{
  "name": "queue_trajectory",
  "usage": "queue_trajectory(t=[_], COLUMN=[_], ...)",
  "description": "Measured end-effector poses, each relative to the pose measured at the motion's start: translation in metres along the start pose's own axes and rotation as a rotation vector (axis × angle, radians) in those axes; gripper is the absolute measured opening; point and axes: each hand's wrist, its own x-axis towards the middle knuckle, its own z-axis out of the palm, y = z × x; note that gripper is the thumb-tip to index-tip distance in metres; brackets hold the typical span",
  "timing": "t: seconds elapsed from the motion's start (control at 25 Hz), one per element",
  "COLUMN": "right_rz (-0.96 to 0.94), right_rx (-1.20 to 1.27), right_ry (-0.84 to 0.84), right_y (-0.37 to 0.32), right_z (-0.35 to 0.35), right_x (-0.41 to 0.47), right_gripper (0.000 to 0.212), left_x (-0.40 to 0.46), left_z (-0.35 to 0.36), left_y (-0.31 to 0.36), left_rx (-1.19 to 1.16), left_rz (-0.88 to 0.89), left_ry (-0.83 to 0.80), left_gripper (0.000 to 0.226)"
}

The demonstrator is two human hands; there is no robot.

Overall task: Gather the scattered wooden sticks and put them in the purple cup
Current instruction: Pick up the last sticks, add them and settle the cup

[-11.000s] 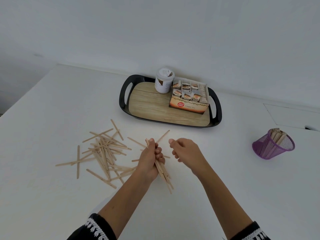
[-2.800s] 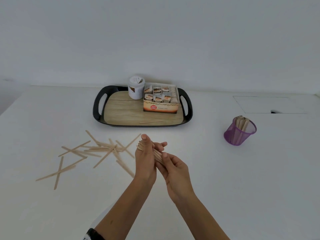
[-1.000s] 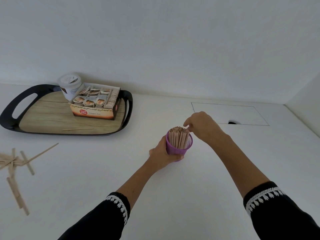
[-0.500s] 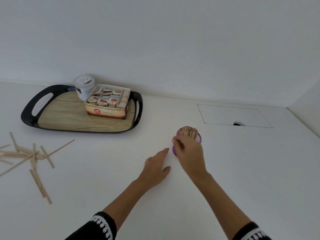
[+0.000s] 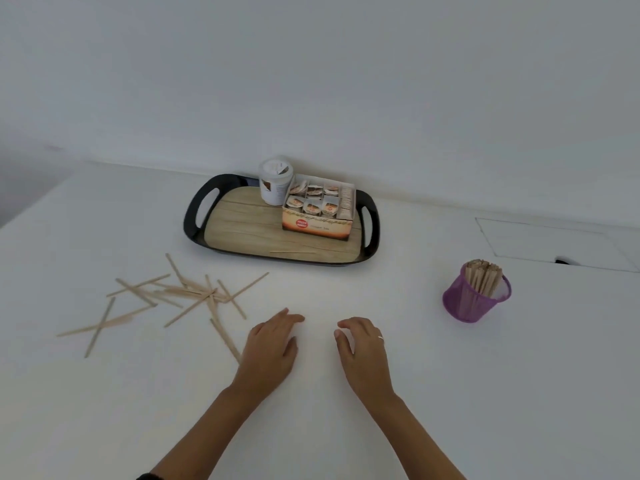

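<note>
Several scattered wooden sticks [image 5: 180,295] lie on the white table, left of centre. The purple cup [image 5: 474,299], made of mesh, stands upright at the right, packed with a bundle of sticks. One more stick [image 5: 292,252] rests on the tray's front part. My left hand [image 5: 272,348] hovers low over the table just right of the pile, fingers apart and holding nothing, next to the nearest stick. My right hand [image 5: 363,351] is beside it, fingers loosely curled and apart, also holding nothing. The cup is well to the right of both hands.
A black tray [image 5: 194,216] with a wood-look base sits at the back, carrying a white jar [image 5: 275,180] and an open box of tea bags [image 5: 318,211]. A rectangular hatch outline [image 5: 550,244] marks the table at the far right. The wall runs behind.
Both hands have left the purple cup and come back to the middle of the table near the stick pile. The cup now stands alone with the bundle in it. The view swung left.
</note>
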Motion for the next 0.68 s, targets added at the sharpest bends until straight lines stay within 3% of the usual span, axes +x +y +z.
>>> queue_trajectory(t=[0.28,0.44,0.68], right_rz=[0.148,0.173,0.212], right_rx=[-0.226,-0.332,-0.399], right_ry=[0.001,0.059,0.062], right_y=[-0.041,-0.053,-0.066], right_z=[0.057,0.069,0.076], right_x=[-0.014,-0.017,-0.020], right_gripper=[0.031,0.034,0.034], left_x=[-0.036,-0.054,-0.032], left_z=[-0.119,-0.150,-0.139], left_y=[-0.135,-0.193,-0.186], left_rx=[0.311,0.396,0.371], left_rz=[-0.280,-0.602,-0.426], left_ry=[0.233,0.112,0.008], left_gripper=[0.048,0.065,0.059])
